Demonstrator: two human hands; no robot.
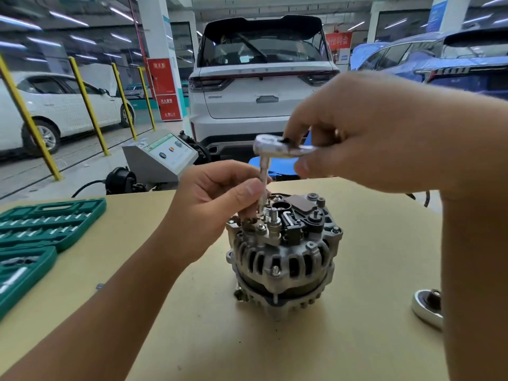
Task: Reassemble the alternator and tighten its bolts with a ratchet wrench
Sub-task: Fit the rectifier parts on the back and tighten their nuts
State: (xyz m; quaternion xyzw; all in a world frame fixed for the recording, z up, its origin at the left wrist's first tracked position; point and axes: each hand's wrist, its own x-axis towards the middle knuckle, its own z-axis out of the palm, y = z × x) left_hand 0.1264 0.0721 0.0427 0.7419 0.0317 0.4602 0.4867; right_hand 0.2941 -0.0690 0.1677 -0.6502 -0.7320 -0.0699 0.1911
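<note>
From the head camera, an alternator stands upright near the middle of a smooth tan table. Its body is cast grey metal, round and ribbed, with long rounded slots around the side and a ring of short fins at the base. A small bolt head shows on the near side. Black plastic parts, a brownish cap and several shiny studs crowd the top.

The ratchet wrench is bright silver metal, blurred, with a rounded head and a thin straight extension bar running down to the far-left part of the alternator's top. The right hand is curled around the wrench handle, which lies roughly level above the alternator. The left hand pinches the bar between thumb and curled fingers, just above the alternator.

At the left edge of the table lie two green plastic socket trays with rows of silver pieces. At the right edge, partly hidden by the right forearm, lies a shiny rounded metal part. Beyond the table stand a grey machine, a white car, yellow posts and a blue car.
</note>
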